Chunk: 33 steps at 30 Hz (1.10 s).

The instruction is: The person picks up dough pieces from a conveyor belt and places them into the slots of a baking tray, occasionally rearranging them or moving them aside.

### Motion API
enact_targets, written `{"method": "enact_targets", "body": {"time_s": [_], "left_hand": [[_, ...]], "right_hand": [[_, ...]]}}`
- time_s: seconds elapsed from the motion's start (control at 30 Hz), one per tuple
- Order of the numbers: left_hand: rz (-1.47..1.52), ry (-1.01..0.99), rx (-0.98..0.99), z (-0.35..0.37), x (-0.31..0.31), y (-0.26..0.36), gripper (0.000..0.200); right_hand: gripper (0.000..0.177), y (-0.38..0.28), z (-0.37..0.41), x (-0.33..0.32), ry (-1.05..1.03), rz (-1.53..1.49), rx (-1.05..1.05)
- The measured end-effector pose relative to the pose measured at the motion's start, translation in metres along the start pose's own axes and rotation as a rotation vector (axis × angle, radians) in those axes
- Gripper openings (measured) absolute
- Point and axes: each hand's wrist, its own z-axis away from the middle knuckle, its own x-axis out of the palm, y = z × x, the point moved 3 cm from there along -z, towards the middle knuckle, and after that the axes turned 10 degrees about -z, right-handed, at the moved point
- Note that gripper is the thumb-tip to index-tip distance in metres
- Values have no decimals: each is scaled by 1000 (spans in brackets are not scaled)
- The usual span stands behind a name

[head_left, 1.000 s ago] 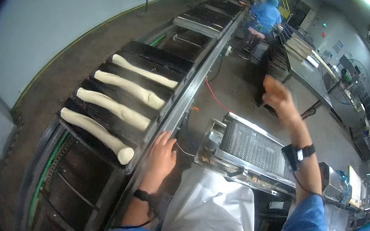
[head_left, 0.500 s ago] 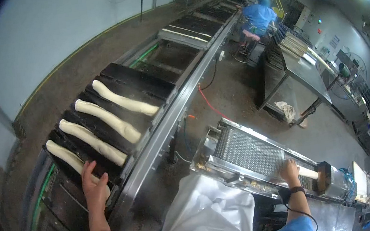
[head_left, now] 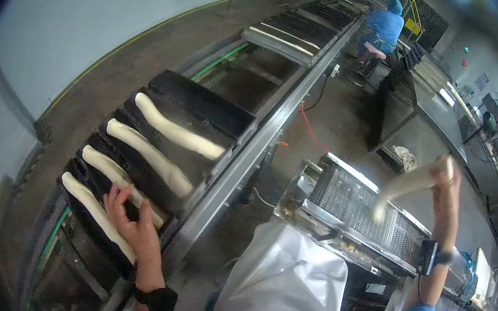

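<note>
My left hand (head_left: 134, 226), fingers spread, is over the black trays (head_left: 102, 220) at the left, beside the second dough strip (head_left: 112, 169) from the left, whose lower part it partly hides. Whether it touches the dough cannot be told. Several long pale dough strips lie in the grooves, among them the leftmost strip (head_left: 92, 206) and the rightmost strip (head_left: 172, 131). On the right, my right hand (head_left: 444, 185) holds up one end of another dough strip (head_left: 409, 182), which hangs blurred above the metal mesh belt (head_left: 349, 208).
The long conveyor rail (head_left: 275, 113) runs diagonally away. Beside its far part is a co-worker in blue (head_left: 385, 27). A metal table (head_left: 439, 129) stands at the right with a cloth (head_left: 405, 158) near it. Thin strips (head_left: 287, 39) lie on farther trays.
My right hand has lifted the dough strip from the mesh belt and moved up and right. My left hand has shifted from the leftmost strip to the second. The view has turned slightly.
</note>
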Motion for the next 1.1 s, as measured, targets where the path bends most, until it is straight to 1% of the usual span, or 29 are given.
{"method": "enact_targets", "body": {"time_s": [0.03, 0.1, 0.13, 0.17, 0.23, 0.27, 0.3, 0.33, 0.37, 0.43, 0.47, 0.5, 0.57, 0.6, 0.63, 0.67, 0.7, 0.73, 0.8, 0.83, 0.87, 0.9, 0.93, 0.97, 1.0, 1.03, 1.07, 1.1], "left_hand": [[-4, 3, 2, -2, 0, 7, 32], [157, -71, 113, -3, 3, 37, 32], [142, -94, 123, 0, 9, 41, 30], [202, -98, 147, 1, 13, 47, 27], [269, -139, 255, 2, 21, 55, 27], [262, -135, 255, 5, 22, 56, 27], [304, -157, 270, 7, 25, 59, 27], [347, -179, 285, 8, 27, 60, 27], [341, -178, 285, 9, 29, 61, 27], [389, -215, 234, 11, 31, 63, 27], [458, -240, 170, 12, 32, 65, 30], [457, -240, 173, 13, 35, 69, 30], [475, -290, 117, 14, 42, 73, 32], [474, -299, 168, 12, 42, 80, 31], [504, -331, 154, 13, 44, 87, 29], [529, -374, 161, 15, 49, 91, 30], [554, -416, 171, 18, 57, 93, 32], [565, -403, 222, 25, 66, 96, 32], [596, -396, 295, 33, 81, 113, 27], [542, -382, 415, 35, 88, 122, 23], [498, -412, 493, 42, 99, 128, 23], [452, -443, 568, 49, 113, 130, 23], [447, -491, 644, 56, 130, 129, 24], [437, -551, 714, 48, 132, 139, 24], [340, -613, 846, 45, 144, 140, 26], [345, -615, 868, 40, 155, 139, 26], [236, -626, 903, 36, 167, 138, 27], [125, -637, 940, 32, 175, 142, 27]], "right_hand": [[61, -31, 0, 27, -38, -137, -83], [68, -73, -2, 83, -135, -251, -22], [72, -78, -3, 110, -225, -355, 10], [76, -83, -1, 135, -316, -459, 41], [85, -95, 11, 189, -493, -644, 88], [89, -97, 20, 204, -550, -646, 72], [94, -97, 24, 212, -607, -649, 58], [94, -92, 27, 214, -628, -653, 118], [89, -86, 30, 215, -641, -626, 96], [76, -69, 34, 204, -669, -547, 119], [76, -58, 37, 197, -669, -550, 120], [70, -43, 39, 188, -633, -452, 159], [61, -15, 45, 170, -558, -222, 208], [58, 7, 48, 156, -502, -166, 278], [56, 32, 50, 140, -484, -73, 325], [55, 77, 55, 115, -380, -79, 297], [56, 110, 61, 93, -258, -55, 375], [54, 106, 72, 85, -193, 253, 399], [54, 163, 87, 35, -260, 773, 73], [53, 192, 101, 11, -176, 869, 41], [53, 215, 115, -7, -88, 963, 10], [53, 227, 127, -17, -70, 948, -1], [54, 236, 138, -31, 14, 1092, 87], [56, 220, 145, -45, 92, 1238, 192], [56, 226, 152, -57, 112, 1228, 196], [57, 227, 160, -71, 232, 1257, 108], [59, 229, 167, -81, 354, 1286, 20], [59, 225, 169, -84, 379, 1284, 39]]}}
